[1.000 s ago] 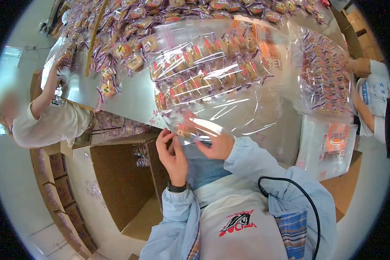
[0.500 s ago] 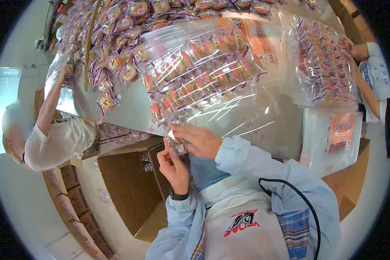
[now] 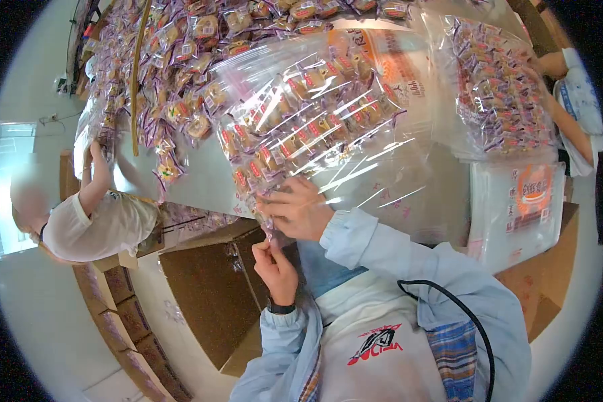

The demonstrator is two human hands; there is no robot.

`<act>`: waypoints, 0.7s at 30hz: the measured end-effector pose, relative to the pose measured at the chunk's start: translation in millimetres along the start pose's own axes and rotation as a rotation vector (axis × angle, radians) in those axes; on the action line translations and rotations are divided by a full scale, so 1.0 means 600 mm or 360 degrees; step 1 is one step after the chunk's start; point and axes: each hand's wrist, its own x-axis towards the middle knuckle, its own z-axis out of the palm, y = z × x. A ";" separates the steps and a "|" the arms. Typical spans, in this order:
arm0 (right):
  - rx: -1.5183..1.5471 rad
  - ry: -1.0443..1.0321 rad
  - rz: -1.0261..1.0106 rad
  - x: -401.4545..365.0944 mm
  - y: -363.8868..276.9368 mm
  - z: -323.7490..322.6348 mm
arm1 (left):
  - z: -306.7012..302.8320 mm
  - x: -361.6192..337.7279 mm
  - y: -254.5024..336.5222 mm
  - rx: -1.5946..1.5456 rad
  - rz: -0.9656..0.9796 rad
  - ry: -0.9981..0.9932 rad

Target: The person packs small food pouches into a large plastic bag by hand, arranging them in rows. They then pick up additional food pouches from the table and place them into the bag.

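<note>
While it lies on the grey table (image 3: 201,175) with its near end at the table edge, one clear bag (image 3: 318,117) packed with wrapped pastries is held by both hands. The left hand (image 3: 275,260) is below the edge, thumb and fingers closed tight, pinching the bag's hanging corner. The right hand (image 3: 295,209) is on the bag's near end, fingers curled down and gripping the plastic, touching the nearest pastries through it. The pastries inside have red-marked wrappers and are too many to count. A second filled bag (image 3: 502,90) stands well apart at the right, with one co-worker's arm (image 3: 569,127) against it. One stack of flat printed empty bags (image 3: 516,208) lies just below that bag. A loose heap of wrapped pastries (image 3: 181,60) covers the far table, not countable. A second co-worker in a white shirt (image 3: 97,224) is at the left, one hand (image 3: 99,153) up at the heap. Brown cardboard boxes (image 3: 208,295) sit under the table, at least two.
</note>
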 end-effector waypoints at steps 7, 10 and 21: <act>0.0735 -0.0184 0.0131 -0.026 -0.005 -0.012 | 0.025 0.038 0.024 -0.0087 0.0461 0.0359; 0.0803 -0.0289 0.0450 -0.029 -0.011 -0.034 | 0.017 0.054 0.025 -0.0041 0.0259 0.0049; 0.0457 -0.0240 0.0366 -0.011 -0.011 -0.021 | 0.013 0.052 0.037 -0.0162 0.0314 -0.0007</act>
